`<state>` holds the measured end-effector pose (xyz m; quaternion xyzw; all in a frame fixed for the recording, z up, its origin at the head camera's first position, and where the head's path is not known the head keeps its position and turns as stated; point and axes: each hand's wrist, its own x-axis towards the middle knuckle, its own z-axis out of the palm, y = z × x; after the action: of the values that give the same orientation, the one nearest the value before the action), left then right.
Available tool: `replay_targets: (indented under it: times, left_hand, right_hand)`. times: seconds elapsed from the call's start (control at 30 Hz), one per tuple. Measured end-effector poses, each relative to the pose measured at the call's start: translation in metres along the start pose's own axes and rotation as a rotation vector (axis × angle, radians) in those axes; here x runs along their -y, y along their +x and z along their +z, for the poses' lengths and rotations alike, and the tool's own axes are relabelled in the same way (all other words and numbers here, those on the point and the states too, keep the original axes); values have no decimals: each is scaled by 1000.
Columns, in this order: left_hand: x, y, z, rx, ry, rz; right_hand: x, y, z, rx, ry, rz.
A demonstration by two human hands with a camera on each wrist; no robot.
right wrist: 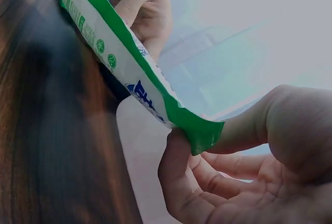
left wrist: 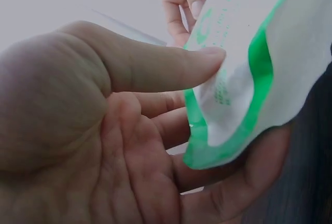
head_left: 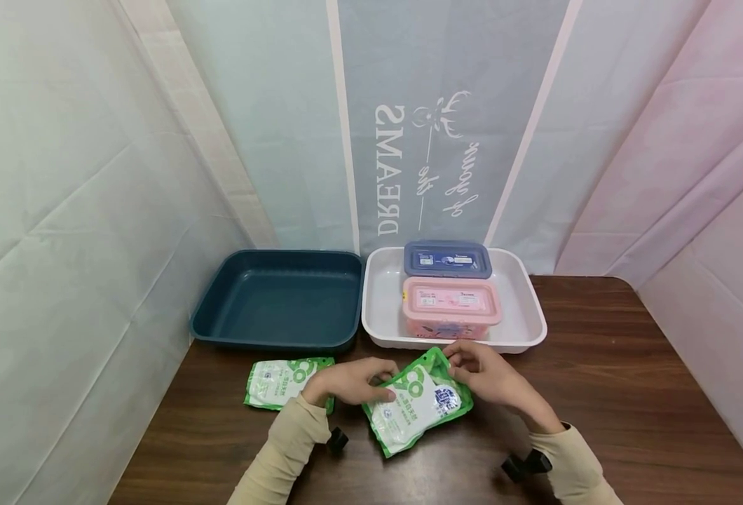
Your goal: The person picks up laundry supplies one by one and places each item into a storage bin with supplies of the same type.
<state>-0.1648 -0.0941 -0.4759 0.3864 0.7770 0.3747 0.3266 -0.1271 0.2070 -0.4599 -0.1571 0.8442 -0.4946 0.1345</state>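
Observation:
A green and white packet (head_left: 412, 403) is held tilted above the table's front part, between both hands. My left hand (head_left: 354, 382) grips its left edge; in the left wrist view the thumb of that hand (left wrist: 104, 99) lies over the packet (left wrist: 233, 73) with the fingers beneath. My right hand (head_left: 494, 379) pinches the upper right corner; the right wrist view shows thumb and forefinger of this hand (right wrist: 233, 162) on the packet's green end (right wrist: 194, 128). Another green and white packet (head_left: 277, 384) lies on the table, partly behind my left wrist.
A dark teal tray (head_left: 277, 340) stands at the back left. Beside it, a white tray (head_left: 516, 301) holds a blue-lidded box (head_left: 447, 259) and a pink-lidded box (head_left: 452, 301). Curtains (head_left: 283, 105) hang behind the wooden table (head_left: 617, 365).

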Motion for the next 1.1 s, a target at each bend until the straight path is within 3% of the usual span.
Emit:
replay_targets:
  times: [0.23,0.8,1.1]
  left_hand:
    - [3,-1,-2,14,-138,93]
    - [1,-6,-10,-58,-260,149]
    - [-2,-13,-18,-102,-319,197]
  right_hand:
    - [0,0,-5,-14,25,-51]
    - [0,-1,-10,20,221,-9]
    - [-1,3,-6,126,503,-17]
